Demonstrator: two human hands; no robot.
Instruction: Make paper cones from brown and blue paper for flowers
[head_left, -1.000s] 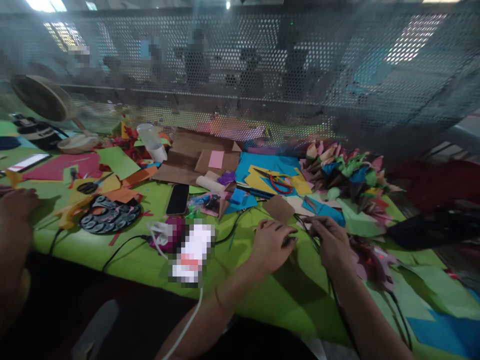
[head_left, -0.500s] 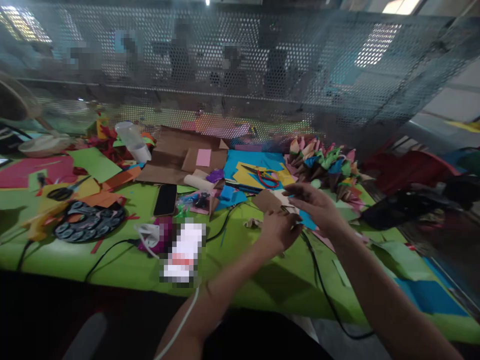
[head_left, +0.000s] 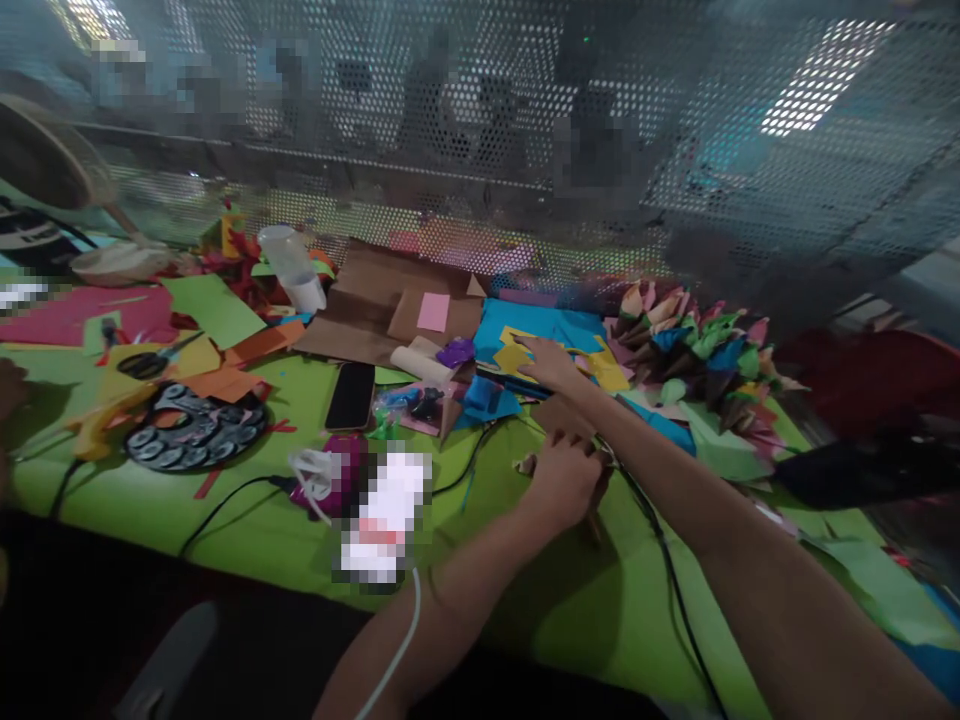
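My left hand (head_left: 568, 478) is closed on a piece of brown paper (head_left: 556, 416), low over the green-covered table. Its curled fingers hide part of the paper. My right hand (head_left: 551, 362) stretches over the left arm's side to the yellow paper (head_left: 611, 370) that lies on a blue sheet (head_left: 502, 318). The fingers of this hand are extended and apart, with nothing visible in them. Scissors on the yellow paper are mostly covered by the right hand and forearm. A crumpled paper scrap (head_left: 526, 465) lies beside my left hand.
Cone-shaped paper flowers (head_left: 705, 335) stand at right. Brown sheets (head_left: 360, 300), a clear bottle (head_left: 291, 265) and a dark phone (head_left: 350, 396) lie leftward. A lit phone (head_left: 386, 515), black cable (head_left: 667, 560) and yellow glue gun (head_left: 94, 430) are nearer. Another person's hand (head_left: 10, 388) shows at left.
My right hand has left the papers by my left hand and reached forward and left onto the yellow paper. My left hand has come slightly nearer with the brown paper. The view has shifted.
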